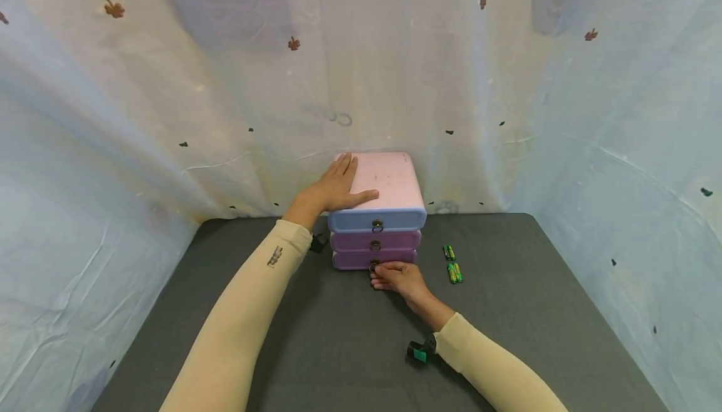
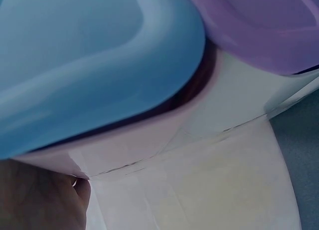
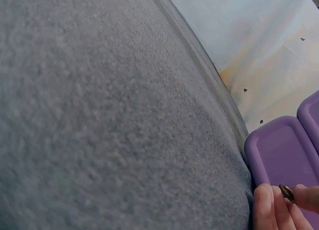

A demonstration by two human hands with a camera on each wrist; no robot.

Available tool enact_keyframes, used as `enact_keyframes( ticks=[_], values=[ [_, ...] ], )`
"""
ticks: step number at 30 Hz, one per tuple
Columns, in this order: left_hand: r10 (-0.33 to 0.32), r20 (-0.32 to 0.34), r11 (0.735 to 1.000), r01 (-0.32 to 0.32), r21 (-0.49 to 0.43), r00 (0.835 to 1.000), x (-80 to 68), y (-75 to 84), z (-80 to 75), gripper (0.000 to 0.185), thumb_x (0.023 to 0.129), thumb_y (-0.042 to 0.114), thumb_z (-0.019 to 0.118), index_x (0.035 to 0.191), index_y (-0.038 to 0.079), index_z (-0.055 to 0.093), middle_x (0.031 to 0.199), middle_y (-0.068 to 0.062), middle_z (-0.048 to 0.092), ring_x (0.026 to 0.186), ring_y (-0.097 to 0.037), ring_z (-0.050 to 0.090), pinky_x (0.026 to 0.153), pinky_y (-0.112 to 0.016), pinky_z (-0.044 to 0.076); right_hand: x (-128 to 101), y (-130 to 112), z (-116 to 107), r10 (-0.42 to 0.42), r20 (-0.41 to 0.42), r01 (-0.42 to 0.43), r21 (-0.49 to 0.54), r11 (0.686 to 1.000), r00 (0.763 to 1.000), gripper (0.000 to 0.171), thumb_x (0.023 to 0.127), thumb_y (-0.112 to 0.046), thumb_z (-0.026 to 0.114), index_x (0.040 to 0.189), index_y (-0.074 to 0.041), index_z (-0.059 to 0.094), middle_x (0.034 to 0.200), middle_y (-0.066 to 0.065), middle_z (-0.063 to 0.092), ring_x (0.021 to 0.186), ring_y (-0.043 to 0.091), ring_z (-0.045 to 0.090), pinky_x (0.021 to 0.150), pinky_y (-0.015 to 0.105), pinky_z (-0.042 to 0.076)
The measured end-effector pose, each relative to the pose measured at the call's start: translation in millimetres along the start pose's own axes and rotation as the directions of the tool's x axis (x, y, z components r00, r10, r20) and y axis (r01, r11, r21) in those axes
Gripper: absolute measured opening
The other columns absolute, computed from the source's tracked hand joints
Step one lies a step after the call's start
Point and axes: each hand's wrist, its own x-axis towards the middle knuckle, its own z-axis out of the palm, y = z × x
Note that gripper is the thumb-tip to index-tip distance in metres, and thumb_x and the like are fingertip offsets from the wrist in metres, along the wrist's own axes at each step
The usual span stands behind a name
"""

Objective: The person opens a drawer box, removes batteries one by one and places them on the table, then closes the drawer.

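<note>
A small chest of drawers (image 1: 389,180) with a pink top stands at the back of the table, one blue drawer (image 1: 350,221) above two purple ones. My left hand (image 1: 336,189) lies flat on its top, fingers spread toward the back and thumb pointing right. At the bottom purple drawer (image 1: 350,260), my right hand (image 1: 399,278) pinches the ring pull (image 3: 287,193) between thumb and fingers. Ring pulls also hang on the blue drawer and the middle purple drawer (image 1: 350,240). In the left wrist view the blue drawer front (image 2: 99,85) fills much of the picture, with a dark gap along its edge.
Several green batteries (image 1: 454,272) lie on the dark grey table (image 1: 507,311) to the right of the chest. A pale curtain (image 1: 372,73) with small leaf shapes hangs behind and at both sides. Each wrist wears a small black camera (image 1: 418,352).
</note>
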Motion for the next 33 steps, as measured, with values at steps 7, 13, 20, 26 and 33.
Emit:
enact_keyframes(
  ticks=[7, 13, 20, 26, 33],
  values=[
    [-0.001, -0.004, 1.0, 0.001, 0.007, 1.0, 0.0, -1.0, 0.7, 0.112, 0.103, 0.074, 0.046, 0.171, 0.0, -0.004, 0.178, -0.021, -0.011, 0.166, -0.034, -0.013, 0.135, -0.046, -0.002, 6.2, 2.5, -1.6, 0.024, -0.028, -0.025, -0.015, 1.0, 0.999, 0.031, 0.104, -0.006, 0.071, 0.122, 0.02, 0.067, 0.104, 0.029, 0.078, 0.084, 0.021, 0.081, 0.082, 0.038, 0.067],
    [-0.002, -0.002, 1.0, 0.002, 0.0, 1.0, 0.2, 0.0, 0.2, 0.112, 0.103, 0.075, 0.046, 0.171, 0.0, -0.004, 0.178, -0.021, -0.011, 0.166, -0.033, -0.013, 0.135, -0.046, -0.001, 6.5, 3.7, -2.8, 0.036, -0.017, -0.036, -0.021, 0.999, 0.999, 0.029, 0.104, -0.005, 0.07, 0.12, 0.02, 0.068, 0.104, 0.03, 0.078, 0.083, 0.021, 0.081, 0.081, 0.037, 0.067],
    [-0.001, -0.004, 1.0, 0.001, 0.005, 1.0, 0.9, -1.1, 1.9, 0.112, 0.103, 0.075, 0.045, 0.171, 0.0, -0.004, 0.178, -0.021, -0.011, 0.166, -0.034, -0.013, 0.135, -0.047, 0.0, 5.4, 4.1, -5.0, 0.032, 0.007, -0.031, -0.036, 0.999, 0.999, 0.029, 0.105, -0.004, 0.069, 0.121, 0.02, 0.068, 0.104, 0.03, 0.078, 0.083, 0.021, 0.081, 0.081, 0.038, 0.067],
    [-0.004, 0.008, 1.0, 0.004, -0.005, 1.0, 2.4, -1.9, 1.3, 0.112, 0.103, 0.074, 0.046, 0.17, 0.0, -0.006, 0.178, -0.021, -0.013, 0.165, -0.033, -0.015, 0.135, -0.045, -0.003, 4.9, 3.3, -5.1, 0.03, 0.016, -0.029, -0.046, 0.999, 0.999, 0.028, 0.105, -0.004, 0.068, 0.12, 0.02, 0.069, 0.103, 0.03, 0.078, 0.082, 0.021, 0.081, 0.082, 0.039, 0.067],
    [-0.007, 0.019, 1.0, 0.007, 0.008, 1.0, 0.8, -0.5, -0.4, 0.115, 0.102, 0.078, 0.043, 0.17, 0.001, -0.007, 0.178, -0.021, -0.014, 0.165, -0.032, -0.016, 0.135, -0.044, -0.005, 5.8, 3.7, -5.4, 0.036, 0.009, -0.035, -0.069, 0.997, 0.999, 0.027, 0.104, -0.003, 0.07, 0.119, 0.019, 0.07, 0.101, 0.031, 0.078, 0.081, 0.022, 0.081, 0.08, 0.04, 0.068]
  ],
)
